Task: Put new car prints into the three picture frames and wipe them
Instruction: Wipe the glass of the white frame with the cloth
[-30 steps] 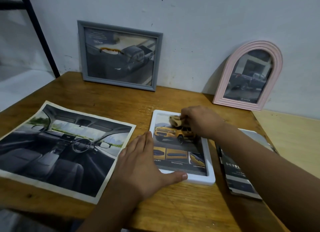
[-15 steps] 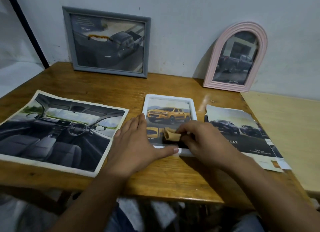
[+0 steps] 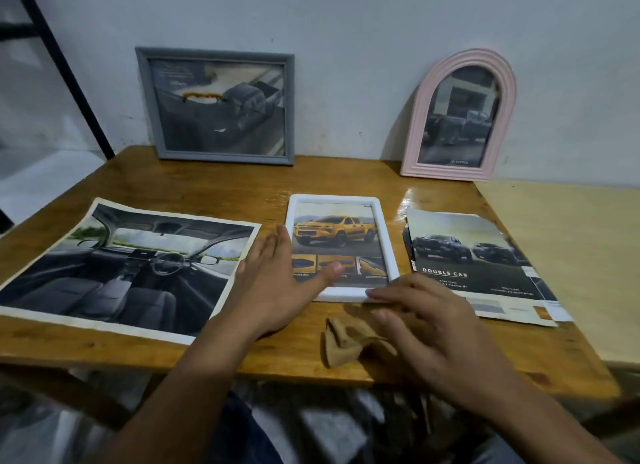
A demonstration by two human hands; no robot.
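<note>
Wooden and glossy, the bench [image 3: 207,352] ran back to a pale wall, and nearest its front edge lay a crumpled tan cloth [image 3: 341,342], loose on the wood. Over its right end hovered the right hand [image 3: 426,321], fingers spread and fairly straight, gripping nothing; its fingertips reached the near rim of the white frame [image 3: 383,235], though blur made actual contact hard to judge. The left hand [image 3: 277,276] lay flat and open beside that frame, thumb resting across the lower part of the glass, holding it down rather than grasping it.

Inside the white frame sat a yellow pickup print [image 3: 334,233], flat on the bench. Left of it lay a large loose print of a car interior [image 3: 117,266]; right of it, a stack of Double Cab brochure pages [image 3: 471,259]. Farther back, a grey frame [image 3: 216,106] and a pink arched frame [image 3: 460,117] leaned upright against the wall, each with a dark truck picture.

The white frame looked loaded and wiped, so standing it up seemed the step in hand. Doing it well probably meant lifting by the rims with both hands and keeping the thumb off the glass, which would otherwise smear.
</note>
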